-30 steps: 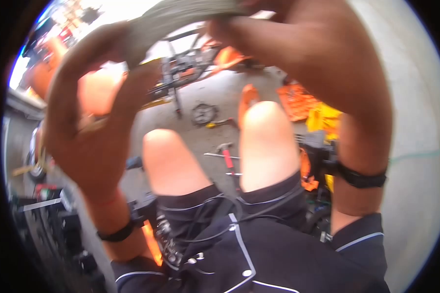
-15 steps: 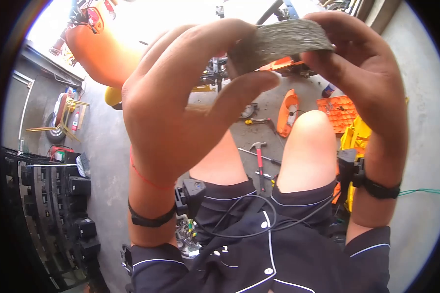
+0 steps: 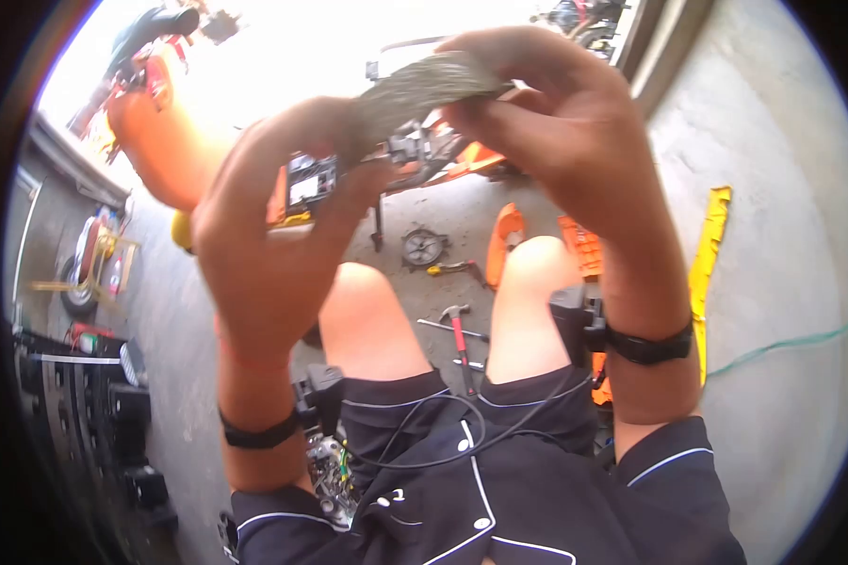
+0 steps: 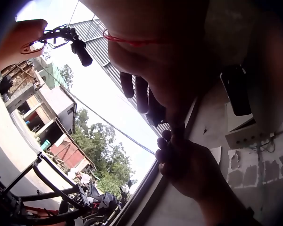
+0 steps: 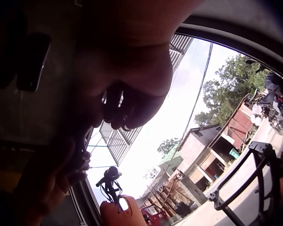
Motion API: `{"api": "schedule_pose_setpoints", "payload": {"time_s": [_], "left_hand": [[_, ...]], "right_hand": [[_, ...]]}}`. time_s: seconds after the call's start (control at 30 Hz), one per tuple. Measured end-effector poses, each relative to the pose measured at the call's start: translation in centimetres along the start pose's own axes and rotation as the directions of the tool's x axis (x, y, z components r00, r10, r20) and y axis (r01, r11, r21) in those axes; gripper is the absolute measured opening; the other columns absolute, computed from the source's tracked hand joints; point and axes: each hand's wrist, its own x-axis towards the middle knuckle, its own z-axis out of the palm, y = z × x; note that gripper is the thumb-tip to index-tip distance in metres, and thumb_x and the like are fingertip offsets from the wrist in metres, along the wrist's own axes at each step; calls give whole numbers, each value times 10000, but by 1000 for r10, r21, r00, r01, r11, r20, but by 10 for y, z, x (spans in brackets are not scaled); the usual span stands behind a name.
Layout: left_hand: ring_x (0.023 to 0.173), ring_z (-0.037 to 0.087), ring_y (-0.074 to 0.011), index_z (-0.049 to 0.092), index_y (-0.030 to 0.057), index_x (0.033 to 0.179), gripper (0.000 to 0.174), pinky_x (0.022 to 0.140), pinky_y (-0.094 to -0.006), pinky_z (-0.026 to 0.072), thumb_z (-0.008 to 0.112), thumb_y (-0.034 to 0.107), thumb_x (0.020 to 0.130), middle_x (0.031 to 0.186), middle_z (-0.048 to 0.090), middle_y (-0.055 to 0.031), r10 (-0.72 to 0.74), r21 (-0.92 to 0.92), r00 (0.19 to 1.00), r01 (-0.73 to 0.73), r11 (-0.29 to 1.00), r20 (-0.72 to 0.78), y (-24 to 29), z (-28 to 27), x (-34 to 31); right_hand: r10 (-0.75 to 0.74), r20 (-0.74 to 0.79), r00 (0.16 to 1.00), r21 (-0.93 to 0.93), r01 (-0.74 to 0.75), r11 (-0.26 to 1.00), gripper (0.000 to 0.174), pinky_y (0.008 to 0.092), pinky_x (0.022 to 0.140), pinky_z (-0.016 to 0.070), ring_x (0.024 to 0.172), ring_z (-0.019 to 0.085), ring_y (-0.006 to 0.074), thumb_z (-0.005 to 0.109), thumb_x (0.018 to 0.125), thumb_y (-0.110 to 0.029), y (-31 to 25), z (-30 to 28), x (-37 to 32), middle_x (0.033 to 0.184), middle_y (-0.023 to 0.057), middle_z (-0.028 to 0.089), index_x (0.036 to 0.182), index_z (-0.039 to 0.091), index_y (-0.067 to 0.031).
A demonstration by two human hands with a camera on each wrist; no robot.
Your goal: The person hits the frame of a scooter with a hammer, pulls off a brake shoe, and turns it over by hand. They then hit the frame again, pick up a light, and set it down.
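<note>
While both hands are up over the knees, the left hand (image 3: 264,235) & right hand (image 3: 567,127) hold a grey-green band (image 3: 429,89) btwn them, blurred & tilted w/ its right end higher. Right fingers & thumb pinch the right end, narrow gap; left fingers curl at the left end, thumb just below. Wrist cams too dark to tell finger detail.

Floor beyond, w/ bits about: red-handled hammer (image 3: 457,344) btwn the thighs, lying across a thin rod (image 3: 450,330); farther off, a round wheel-like part (image 3: 424,248), w/ a yellow-handled tool (image 3: 457,270) just right & nearer. Orange panel (image 3: 507,235) by the right knee. Far right, a long yellow strip (image 3: 711,254), w/ green cord (image 3: 787,346) near its near end. Far left, a big orange body part (image 3: 165,141). Outside, trees (image 5: 231,84).
</note>
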Motion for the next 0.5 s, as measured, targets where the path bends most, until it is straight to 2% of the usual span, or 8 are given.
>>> {"api": "schedule_pose_setpoints", "payload": {"time_s": [0.03,0.07,0.1,0.13,0.17,0.23,0.4,0.5], "left_hand": [[920,633,-129,680,-10,1115,331,874,-286,492,775,3,797,999,703,-49,-22,15,1000,22,1000,-18,2,0,0],[931,631,-127,676,-4,1135,328,883,-283,489,762,11,819,1012,702,-47,-73,46,997,74,996,-32,1,-1,-1],[941,629,-125,673,2,1155,325,892,-280,486,750,19,840,1025,701,-44,-137,71,990,139,988,-40,-3,-4,2],[952,627,-123,670,8,1168,314,897,-279,484,734,34,862,1052,698,-44,-126,100,991,130,986,-43,-6,-9,3],[962,625,-122,667,14,1181,303,901,-277,482,719,50,885,1078,695,-43,-115,132,992,120,984,-46,-10,-13,5],[988,620,-123,659,21,1204,304,916,-278,478,701,82,910,1129,688,-44,-114,151,992,122,981,-61,-18,-17,7],[965,600,-124,659,30,1234,348,905,-294,463,712,127,904,1100,691,-38,-162,209,983,177,962,-89,-25,-19,5],[958,599,-121,652,21,1236,345,893,-290,466,707,100,905,1102,687,-40,-181,247,978,202,948,-105,-25,-18,3]], "right_hand": [[-145,-99,984,45,150,988,229,284,685,546,742,657,135,744,788,-98,13,5,7,849,92,705,991,709,2],[-216,-64,974,30,218,975,221,299,708,539,735,655,152,737,779,-134,14,4,12,838,98,704,963,715,-15],[-183,-27,983,-130,178,975,231,316,723,535,725,668,195,730,773,-169,-1,-1,18,839,117,713,960,720,-32],[-242,-40,970,-73,238,968,240,338,712,538,720,675,239,732,768,-188,6,2,25,835,147,715,953,726,-34],[-279,-28,960,-135,273,953,258,299,711,529,805,661,143,757,789,-168,3,1,27,846,80,711,986,721,-5],[-109,-5,994,-23,109,994,315,321,729,534,783,679,198,780,757,-206,-5,2,30,850,128,717,991,723,-2],[-201,-45,979,-3,201,980,289,329,726,532,750,679,228,762,751,-151,-4,12,36,832,166,708,980,720,21],[-172,-36,984,17,173,985,291,328,729,531,760,681,225,764,751,-145,1,16,34,831,172,706,984,718,23]]}}
